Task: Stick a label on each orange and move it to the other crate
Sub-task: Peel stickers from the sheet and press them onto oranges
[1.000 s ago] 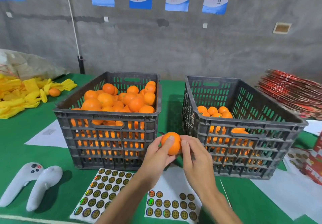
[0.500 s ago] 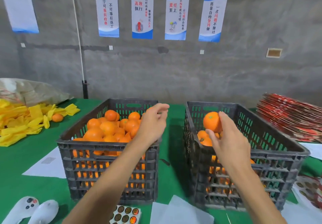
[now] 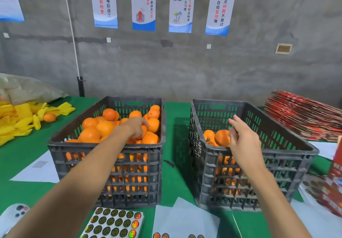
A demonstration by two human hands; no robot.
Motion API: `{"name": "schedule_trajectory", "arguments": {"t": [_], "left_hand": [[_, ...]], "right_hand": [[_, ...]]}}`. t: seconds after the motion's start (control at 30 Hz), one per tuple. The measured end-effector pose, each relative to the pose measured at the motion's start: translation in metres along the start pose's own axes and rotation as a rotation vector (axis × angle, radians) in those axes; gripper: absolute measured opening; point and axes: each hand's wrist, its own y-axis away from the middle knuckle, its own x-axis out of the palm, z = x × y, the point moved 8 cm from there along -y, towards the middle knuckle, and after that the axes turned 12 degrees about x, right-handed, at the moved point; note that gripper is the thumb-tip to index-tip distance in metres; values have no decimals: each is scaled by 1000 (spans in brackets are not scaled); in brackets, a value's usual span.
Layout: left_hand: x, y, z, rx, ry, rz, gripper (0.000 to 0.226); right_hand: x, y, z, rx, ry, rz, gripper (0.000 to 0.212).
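The left dark plastic crate (image 3: 103,145) is heaped with oranges (image 3: 90,135). My left hand (image 3: 136,127) reaches down into it, fingers curled over one orange (image 3: 144,130) near the right wall. The right crate (image 3: 277,151) holds a lower layer of oranges; a labelled one (image 3: 209,136) and another orange (image 3: 221,137) show at its left side. My right hand (image 3: 242,138) hovers over that crate, fingers spread and holding nothing. A sheet of round labels (image 3: 114,223) lies in front of the left crate.
A mostly used label sheet (image 3: 185,217) lies between the crates at the front. Two white controllers (image 3: 13,216) sit bottom left. Yellow wrappers (image 3: 20,119) and a loose orange (image 3: 49,117) are far left. Red flat cartons (image 3: 305,113) are stacked at right.
My right hand carried the orange from the front into the right crate and let go of it. My left hand moved over the left crate and dropped onto an orange there.
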Motion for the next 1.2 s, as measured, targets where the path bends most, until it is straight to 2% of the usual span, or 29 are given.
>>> {"name": "schedule_trajectory", "arguments": {"t": [0.1,0.2,0.27,0.3,0.37,0.4,0.57,0.67,0.8,0.93,1.13,1.2], "left_hand": [[-9,-2,5,18,62,-119,57],[-35,17,-8,152,199,-447,58],[-45,42,-23,277,457,-640,55],[-45,57,-33,335,671,-676,52],[-35,79,-56,425,1114,-622,48],[-29,89,-67,444,1256,-585,47],[14,134,-96,458,1442,-449,59],[53,157,-97,456,1438,-434,64],[113,172,-74,264,1434,-525,55],[174,176,-46,80,1394,-444,40],[235,182,-21,-50,1287,-315,58],[248,183,-16,-84,1276,-307,53]], "right_hand": [[-4,9,8,-56,-52,-31,34],[-8,28,25,-200,-145,-87,29],[-5,44,42,-315,-226,-108,27],[-2,52,52,-370,-264,-105,27],[6,63,74,-455,-328,-75,27],[11,69,85,-477,-360,-49,29],[30,98,107,-490,-502,72,42],[35,121,94,-466,-540,73,41],[63,157,68,-449,-526,232,39],[108,186,25,-299,-472,443,41],[162,225,-22,-56,-348,666,44],[172,232,-34,-31,-290,705,43]]}}
